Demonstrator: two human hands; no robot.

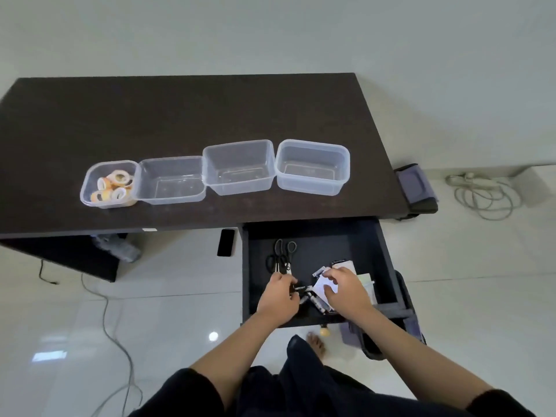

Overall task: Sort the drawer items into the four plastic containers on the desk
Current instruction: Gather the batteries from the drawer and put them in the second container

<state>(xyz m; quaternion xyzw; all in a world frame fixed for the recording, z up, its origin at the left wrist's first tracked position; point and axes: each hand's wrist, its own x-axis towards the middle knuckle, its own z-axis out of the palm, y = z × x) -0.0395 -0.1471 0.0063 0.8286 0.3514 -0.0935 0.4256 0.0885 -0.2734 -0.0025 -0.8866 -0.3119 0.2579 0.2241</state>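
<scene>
Head view: tape rolls [114,188] fill one container [90,179]; three sit empty. In the drawer [373,251], our left hand [278,297] pinches a small dark item, our right hand [346,291] pinches white paper [320,287].

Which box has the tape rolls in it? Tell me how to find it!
Look at the dark desk and the row of four clear plastic boxes on it. Go to the far left end of the row. That smallest box is the only one with anything inside: yellowish tape rolls; the other three are empty.
</scene>
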